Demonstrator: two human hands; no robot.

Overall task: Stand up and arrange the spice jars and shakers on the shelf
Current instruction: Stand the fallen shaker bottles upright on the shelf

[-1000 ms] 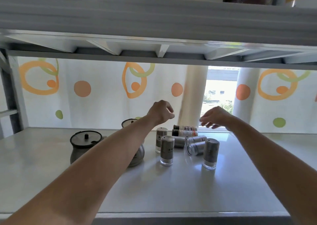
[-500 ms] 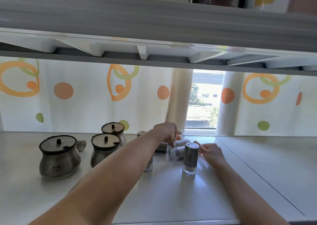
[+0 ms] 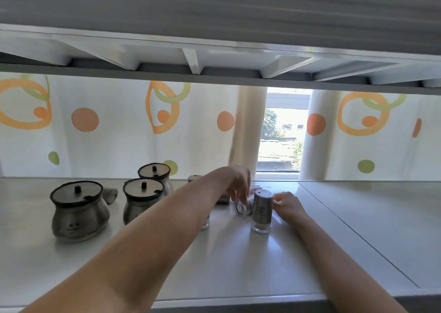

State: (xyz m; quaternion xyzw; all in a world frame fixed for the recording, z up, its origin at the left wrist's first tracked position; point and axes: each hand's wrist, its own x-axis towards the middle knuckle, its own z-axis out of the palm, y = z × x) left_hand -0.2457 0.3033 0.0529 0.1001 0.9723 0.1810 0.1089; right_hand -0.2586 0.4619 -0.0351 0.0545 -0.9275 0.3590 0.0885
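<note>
I count three lidded pots at left and at least four steel shakers mid-shelf. My left hand curls its fingers onto a lying shaker with a clear base. An upright shaker stands just right of it. My right hand is behind that one, and I cannot tell its grip.

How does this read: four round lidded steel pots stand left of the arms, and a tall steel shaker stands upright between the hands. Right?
Not four: the head view shows three round lidded steel pots left of the arms. The tall steel shaker does stand upright between the left hand and right hand.
</note>
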